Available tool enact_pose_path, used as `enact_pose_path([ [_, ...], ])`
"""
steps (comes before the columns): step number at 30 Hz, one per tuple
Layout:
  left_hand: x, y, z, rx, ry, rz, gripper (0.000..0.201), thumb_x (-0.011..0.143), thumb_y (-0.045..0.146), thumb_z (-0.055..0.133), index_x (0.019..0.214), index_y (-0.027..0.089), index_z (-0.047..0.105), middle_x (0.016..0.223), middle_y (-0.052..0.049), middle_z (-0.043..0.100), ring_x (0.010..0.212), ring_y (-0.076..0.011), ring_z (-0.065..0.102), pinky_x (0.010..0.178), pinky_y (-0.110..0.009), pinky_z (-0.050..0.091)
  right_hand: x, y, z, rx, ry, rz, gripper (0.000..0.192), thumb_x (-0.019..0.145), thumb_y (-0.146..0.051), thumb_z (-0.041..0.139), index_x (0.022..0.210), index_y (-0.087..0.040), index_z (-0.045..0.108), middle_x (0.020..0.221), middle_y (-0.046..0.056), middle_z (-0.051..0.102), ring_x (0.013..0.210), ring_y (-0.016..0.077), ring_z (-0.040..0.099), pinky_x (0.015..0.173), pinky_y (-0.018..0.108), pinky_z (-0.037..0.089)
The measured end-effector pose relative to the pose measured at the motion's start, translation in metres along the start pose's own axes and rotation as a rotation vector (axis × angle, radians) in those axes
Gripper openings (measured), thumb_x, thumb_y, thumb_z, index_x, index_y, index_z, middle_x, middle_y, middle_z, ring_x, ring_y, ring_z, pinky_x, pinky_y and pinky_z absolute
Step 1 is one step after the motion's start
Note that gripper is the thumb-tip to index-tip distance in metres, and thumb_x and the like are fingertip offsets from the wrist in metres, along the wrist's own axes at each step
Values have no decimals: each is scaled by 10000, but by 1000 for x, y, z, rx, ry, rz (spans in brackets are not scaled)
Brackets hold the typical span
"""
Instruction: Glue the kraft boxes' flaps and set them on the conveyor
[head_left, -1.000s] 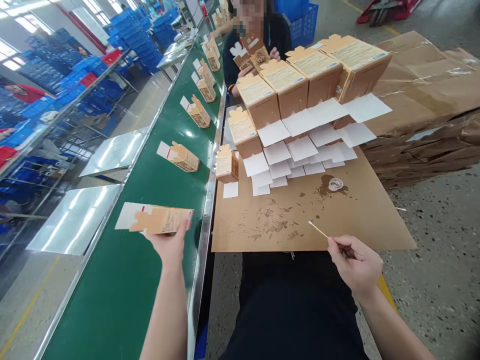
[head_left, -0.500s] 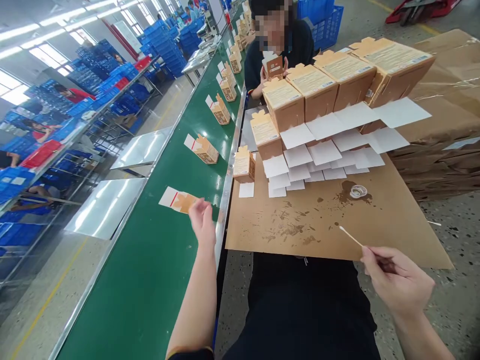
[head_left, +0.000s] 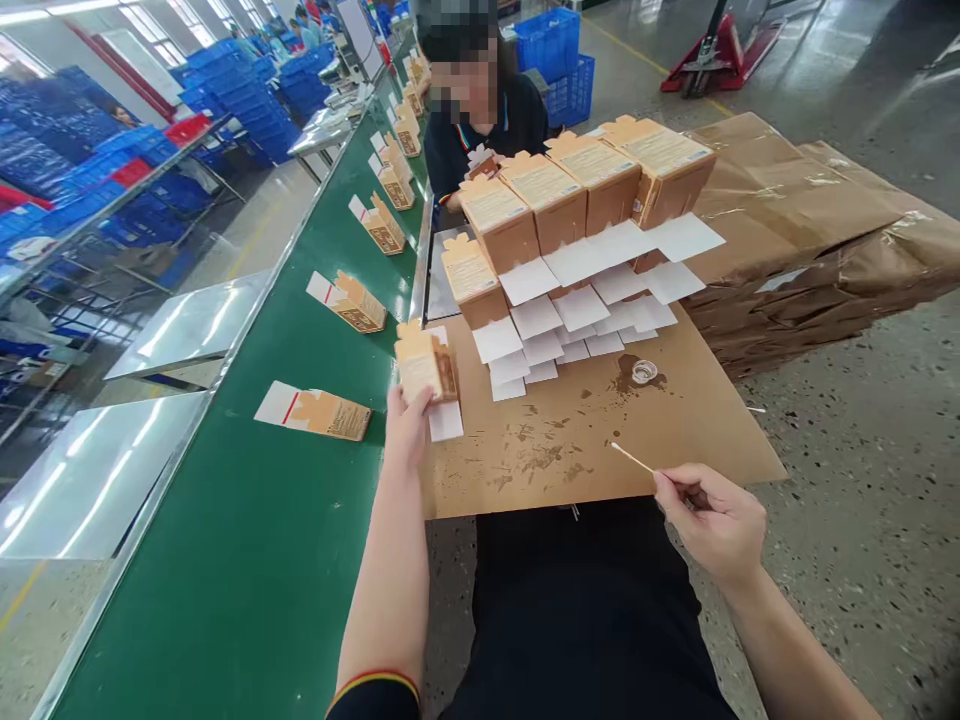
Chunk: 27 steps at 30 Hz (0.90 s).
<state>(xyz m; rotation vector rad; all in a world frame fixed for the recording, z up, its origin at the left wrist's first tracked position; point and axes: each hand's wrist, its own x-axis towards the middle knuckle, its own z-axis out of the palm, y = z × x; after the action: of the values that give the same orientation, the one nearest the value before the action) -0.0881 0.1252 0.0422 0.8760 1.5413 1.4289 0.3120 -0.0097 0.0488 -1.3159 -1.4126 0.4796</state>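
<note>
My left hand (head_left: 409,425) is closed, thumb and fingers gripping the lower part of a small brown cardboard box (head_left: 418,362) at the left edge of the board. The box's top flaps stand up, and a white flap (head_left: 447,422) shows below it. My right hand (head_left: 711,520) pinches a cotton swab (head_left: 632,457), its white tip pointing left above the brown board (head_left: 517,490). On the green conveyor belt (head_left: 315,560), a similar box (head_left: 337,415) with a white flap lies left of my left hand.
Stacked brown boxes (head_left: 562,215) with protruding white flaps occupy the board's far side. A small clear dish (head_left: 643,372) sits in a wet patch. Across the stack a co-worker (head_left: 487,110) handles a box. Large wrapped bundles (head_left: 817,230) stand at right.
My left hand has left the box on the belt and moved right to grip the one at the board's edge. My right hand still holds the swab. The view has shifted right.
</note>
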Motion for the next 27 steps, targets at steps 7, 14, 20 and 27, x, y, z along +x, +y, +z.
enact_pose_path([
  [7, -107, -17, -7, -217, 2, -173, 826, 567, 379, 1122, 1296, 225, 765, 1409, -158, 795, 1435, -452, 691, 1234, -621, 554, -23, -15, 34, 38, -195, -64, 181, 1002, -169, 723, 842, -255, 714, 649, -31, 679, 487, 131, 607, 482, 264, 513],
  [14, -104, -15, 16, -39, -19, -126, 802, 584, 444, 1110, 1246, 182, 742, 1287, -185, 823, 1240, -410, 794, 1141, -618, 602, -30, -5, 112, -65, -345, -322, 316, 1048, -93, 580, 768, -239, 564, 633, -38, 577, 534, 108, 521, 542, 255, 408],
  [20, -108, -14, 18, -19, -26, -103, 769, 614, 427, 1090, 1245, 197, 714, 1283, -174, 815, 1236, -397, 792, 1115, -592, 607, -38, 1, 118, -121, -485, -364, 360, 1053, -87, 551, 732, -239, 489, 642, -41, 504, 558, 112, 450, 573, 269, 368],
  [27, -107, -19, 17, -6, -15, -101, 807, 615, 450, 1083, 1276, 211, 686, 1290, -174, 808, 1254, -411, 786, 1100, -606, 614, -34, 4, 115, -153, -523, -378, 367, 1060, -90, 541, 726, -237, 499, 650, -30, 514, 572, 119, 449, 577, 277, 368],
])
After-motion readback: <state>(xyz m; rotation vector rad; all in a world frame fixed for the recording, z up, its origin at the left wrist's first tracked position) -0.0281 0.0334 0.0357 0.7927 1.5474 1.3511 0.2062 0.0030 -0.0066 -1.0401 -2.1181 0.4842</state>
